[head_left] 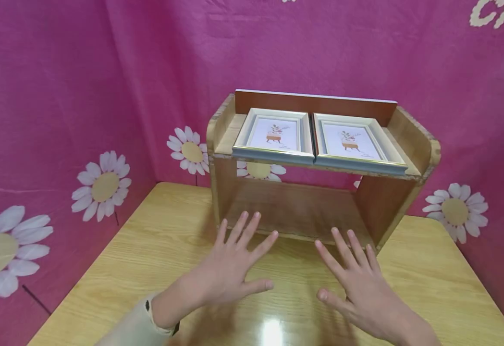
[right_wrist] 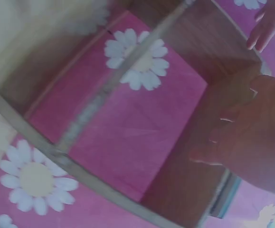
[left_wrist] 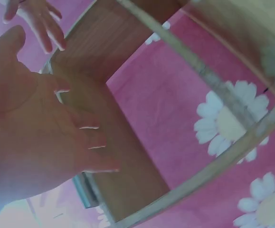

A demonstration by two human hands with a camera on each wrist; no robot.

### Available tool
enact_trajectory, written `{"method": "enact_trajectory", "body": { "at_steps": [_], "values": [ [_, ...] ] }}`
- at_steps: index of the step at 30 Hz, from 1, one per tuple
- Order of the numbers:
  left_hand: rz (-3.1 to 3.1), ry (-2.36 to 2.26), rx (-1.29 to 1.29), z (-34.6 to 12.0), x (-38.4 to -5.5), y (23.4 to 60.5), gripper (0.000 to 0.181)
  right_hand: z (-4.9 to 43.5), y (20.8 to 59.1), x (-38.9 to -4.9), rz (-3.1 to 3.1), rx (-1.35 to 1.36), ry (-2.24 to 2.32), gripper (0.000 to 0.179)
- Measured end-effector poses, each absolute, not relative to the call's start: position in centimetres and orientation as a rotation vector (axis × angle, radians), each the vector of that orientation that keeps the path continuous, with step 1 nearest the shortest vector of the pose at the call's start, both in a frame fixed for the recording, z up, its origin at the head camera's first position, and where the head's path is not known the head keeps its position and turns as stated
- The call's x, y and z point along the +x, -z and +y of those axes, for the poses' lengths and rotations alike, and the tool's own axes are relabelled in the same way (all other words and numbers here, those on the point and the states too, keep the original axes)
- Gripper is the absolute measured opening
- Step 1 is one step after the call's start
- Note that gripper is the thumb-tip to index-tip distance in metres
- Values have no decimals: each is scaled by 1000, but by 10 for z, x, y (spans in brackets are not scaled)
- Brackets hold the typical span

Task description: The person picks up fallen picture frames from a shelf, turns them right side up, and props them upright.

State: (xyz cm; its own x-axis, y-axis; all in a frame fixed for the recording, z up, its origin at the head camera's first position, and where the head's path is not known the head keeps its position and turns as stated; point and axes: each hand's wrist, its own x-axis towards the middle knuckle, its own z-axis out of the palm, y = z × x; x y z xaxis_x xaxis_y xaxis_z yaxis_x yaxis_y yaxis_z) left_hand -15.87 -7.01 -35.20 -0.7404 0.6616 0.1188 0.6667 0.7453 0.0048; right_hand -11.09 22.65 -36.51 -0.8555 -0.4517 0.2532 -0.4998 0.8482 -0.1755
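My left hand [head_left: 227, 269] is held out in front of a small wooden shelf [head_left: 295, 202], its fingers straight and spread and holding nothing. To its right, my right hand [head_left: 362, 288] hovers with spread fingers, also holding nothing. Both hands appear above the table, apart from the shelf. On the shelf's upper board two picture frames lie flat side by side: a left frame [head_left: 273, 134] and a right frame [head_left: 357, 142]. Each shows a potted-plant print. The left wrist view shows the left hand [left_wrist: 37, 114] before the shelf; the right wrist view shows the right hand [right_wrist: 256, 128] likewise.
The shelf stands on a light wooden table [head_left: 165, 226], with raised side panels and a brown back strip [head_left: 316, 102]. Its lower compartment has an open back. Behind and beside the table hangs a magenta cloth [head_left: 148, 57] with white daisies.
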Motion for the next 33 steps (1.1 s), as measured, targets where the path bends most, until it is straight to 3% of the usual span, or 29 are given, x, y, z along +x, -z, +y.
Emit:
{"method": "enact_trajectory", "body": {
  "at_steps": [13, 23, 33],
  "values": [
    [-2659, 279, -1115, -72, -181, 264, 76, 215, 274, -143, -2597, 884, -292, 96],
    [-2637, 484, -991, -67, -225, 215, 65, 200, 230, -186, -2509, 840, -367, 86],
    [-2687, 712, -885, -61, -267, 199, 54, 188, 203, -229, -2686, 699, -375, 78]
  ]
}}
